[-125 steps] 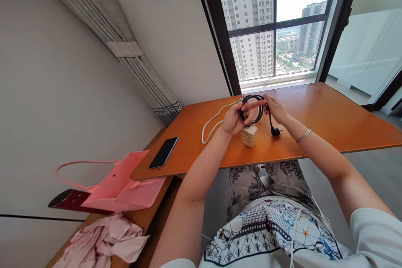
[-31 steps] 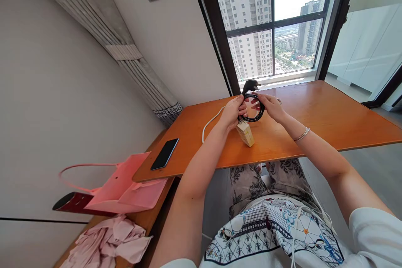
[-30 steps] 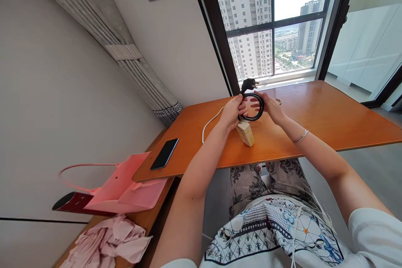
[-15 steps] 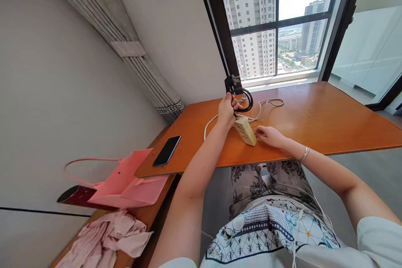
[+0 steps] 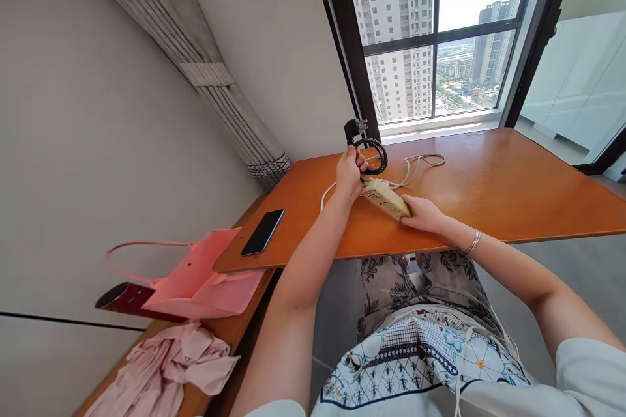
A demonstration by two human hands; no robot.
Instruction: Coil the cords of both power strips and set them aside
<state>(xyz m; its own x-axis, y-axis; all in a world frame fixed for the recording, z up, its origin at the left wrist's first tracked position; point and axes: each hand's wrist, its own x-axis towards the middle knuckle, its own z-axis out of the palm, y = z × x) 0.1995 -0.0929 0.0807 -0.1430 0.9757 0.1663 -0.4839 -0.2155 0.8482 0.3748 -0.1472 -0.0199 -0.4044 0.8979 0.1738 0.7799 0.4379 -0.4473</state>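
left hand [image 5: 348, 172] fingers closed around coiled black cord [image 5: 374, 156], plug [image 5: 351, 128] upward, above desk [image 5: 489, 189]. right hand [image 5: 423, 214] fingers curled on end of beige power strip [image 5: 386, 197] lying on desk.

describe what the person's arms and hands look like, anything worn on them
Both arms are bare from the upper arm down, with short white sleeves showing at the shoulders. The right wrist carries a thin silver bracelet. The left hand and right hand wear no gloves; no rings or watch can be made out. The left wrist is bare.
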